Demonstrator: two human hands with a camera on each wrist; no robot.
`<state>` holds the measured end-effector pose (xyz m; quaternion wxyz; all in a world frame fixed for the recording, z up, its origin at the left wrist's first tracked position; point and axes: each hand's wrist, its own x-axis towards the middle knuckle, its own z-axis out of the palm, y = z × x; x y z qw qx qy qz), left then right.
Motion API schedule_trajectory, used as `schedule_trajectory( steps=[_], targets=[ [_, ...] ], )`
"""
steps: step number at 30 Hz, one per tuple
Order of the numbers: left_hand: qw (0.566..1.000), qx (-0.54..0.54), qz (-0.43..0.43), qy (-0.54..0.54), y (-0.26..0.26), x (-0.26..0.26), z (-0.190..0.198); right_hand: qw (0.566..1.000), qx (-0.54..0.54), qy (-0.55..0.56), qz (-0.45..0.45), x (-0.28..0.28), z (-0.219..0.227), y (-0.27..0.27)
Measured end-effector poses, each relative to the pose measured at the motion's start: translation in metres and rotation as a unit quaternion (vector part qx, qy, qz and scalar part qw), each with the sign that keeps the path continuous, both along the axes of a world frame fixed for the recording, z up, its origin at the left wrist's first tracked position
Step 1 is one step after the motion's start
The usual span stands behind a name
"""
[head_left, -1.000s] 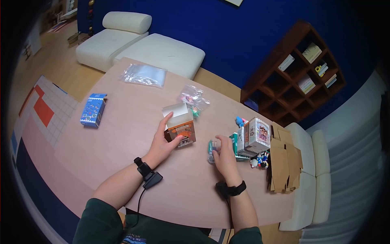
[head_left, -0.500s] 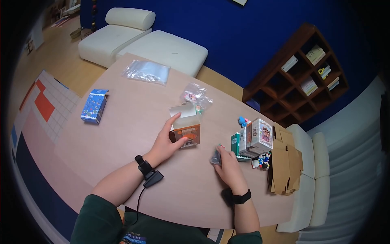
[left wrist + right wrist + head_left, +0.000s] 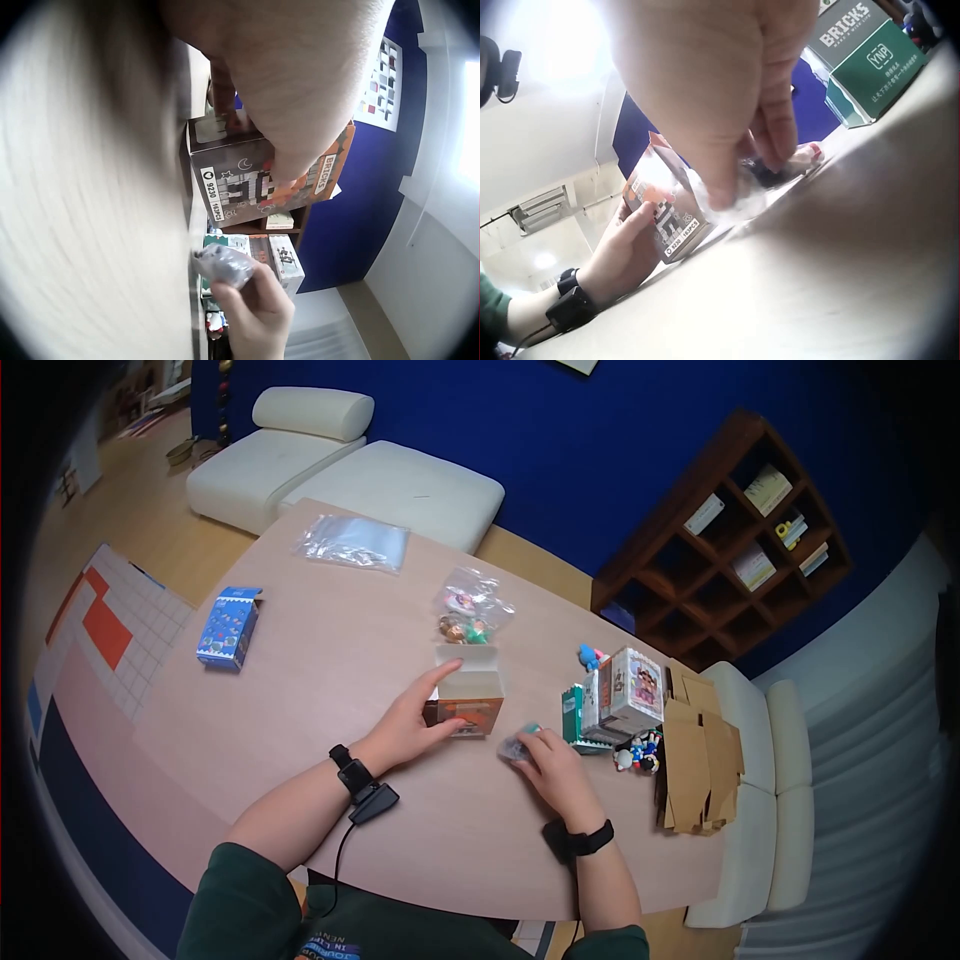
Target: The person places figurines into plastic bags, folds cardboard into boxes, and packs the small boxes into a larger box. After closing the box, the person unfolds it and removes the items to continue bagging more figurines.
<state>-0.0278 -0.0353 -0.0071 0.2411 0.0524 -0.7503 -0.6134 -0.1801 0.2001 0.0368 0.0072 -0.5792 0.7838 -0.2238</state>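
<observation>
In the head view, the left hand (image 3: 405,722) grips an orange and brown box (image 3: 474,716) whose white flap stands up at its open top. The left wrist view shows thumb and fingers spread around that box (image 3: 259,180). To the right of it, the right hand (image 3: 558,772) pinches a small clear plastic bag (image 3: 516,746) low over the table. Dark contents show through the bag (image 3: 761,180) in the right wrist view, with a small red piece at one end. Just beyond the orange box lie a small brown figure (image 3: 451,628) and a bagged pink figure (image 3: 462,601).
A blue box (image 3: 229,628) stands at the left of the table (image 3: 300,740). Clear bags (image 3: 355,543) lie at the far edge. On the right are a green box (image 3: 572,715), a white box (image 3: 632,690), small figures (image 3: 637,754) and flattened cardboard (image 3: 700,765).
The left hand and orange box have moved right and slightly toward the person. The brown figure has come into sight. The right hand has lifted the bag away from the green box, toward the orange one.
</observation>
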Motion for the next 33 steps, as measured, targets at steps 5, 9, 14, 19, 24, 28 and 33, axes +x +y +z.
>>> schedule_trajectory(
  steps=[5, 9, 14, 19, 24, 28, 33],
  targets=[
    [1.0, -0.012, -0.002, 0.0, 0.005, 0.007, 0.014, 0.992, -0.108, -0.059, -0.035, 0.014, 0.04, 0.0],
    [0.99, -0.138, -0.036, -0.003, 0.009, 0.006, 0.016, 0.899, -0.293, -0.322, -0.053, 0.035, 0.056, -0.012],
    [0.992, -0.075, -0.089, -0.04, 0.024, 0.009, 0.023, 0.985, -0.154, -0.066, 0.04, 0.034, 0.076, -0.034],
    [0.989, -0.121, -0.073, -0.034, 0.023, 0.009, 0.02, 0.993, -0.048, 0.081, 0.067, 0.044, 0.079, -0.042],
    [0.99, -0.091, -0.093, -0.058, 0.022, 0.01, 0.023, 0.998, -0.017, 0.068, -0.007, 0.054, 0.085, -0.05],
    [0.989, -0.086, -0.096, -0.07, 0.021, 0.01, 0.024, 0.99, 0.058, 0.124, 0.039, 0.048, 0.08, -0.047],
    [0.988, -0.086, -0.098, -0.084, 0.02, 0.009, 0.021, 0.995, -0.003, 0.071, 0.068, 0.054, 0.087, -0.045]
  ],
)
